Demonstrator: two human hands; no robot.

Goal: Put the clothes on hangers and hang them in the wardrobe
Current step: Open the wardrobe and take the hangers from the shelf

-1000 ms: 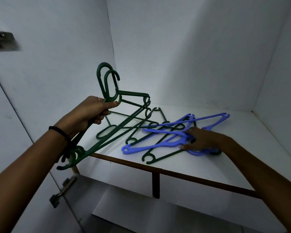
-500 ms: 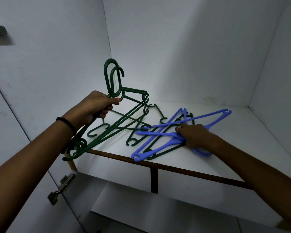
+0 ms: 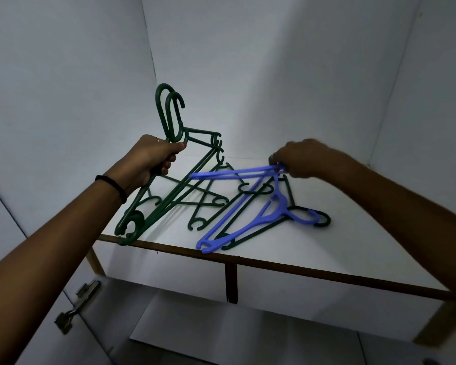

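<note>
Gathering hangers from the white wardrobe shelf [image 3: 313, 248] looks to be the step in hand, with no clothes in view yet. The left hand [image 3: 153, 160] has its fingers curled round the necks of a bundle of dark green plastic hangers [image 3: 169, 204], hooks standing above the fist and the lower ends hanging past the shelf's brown front edge [image 3: 287, 268]. The right hand [image 3: 300, 159] pinches one end of a raised blue plastic hanger [image 3: 234, 173]; the fingers are blurred, so I cannot tell exactly how they sit. A second blue plastic hanger [image 3: 269, 219] lies flat near the front edge, across loose dark green hangers [image 3: 203, 206] lying tangled on the shelf. These hangers should be light and stiff, smooth enough to slide against each other, and their open hooks and notched ends will likely snag on neighbours. The neck just under the hook seems the surest hold, since it keeps a bundle aligned. Room is fair: white walls [image 3: 274, 75] close in behind and at both sides, but the space above the shelf is open, so lifting straight up before drawing outward over the edge should free the blue one cleanly.
</note>
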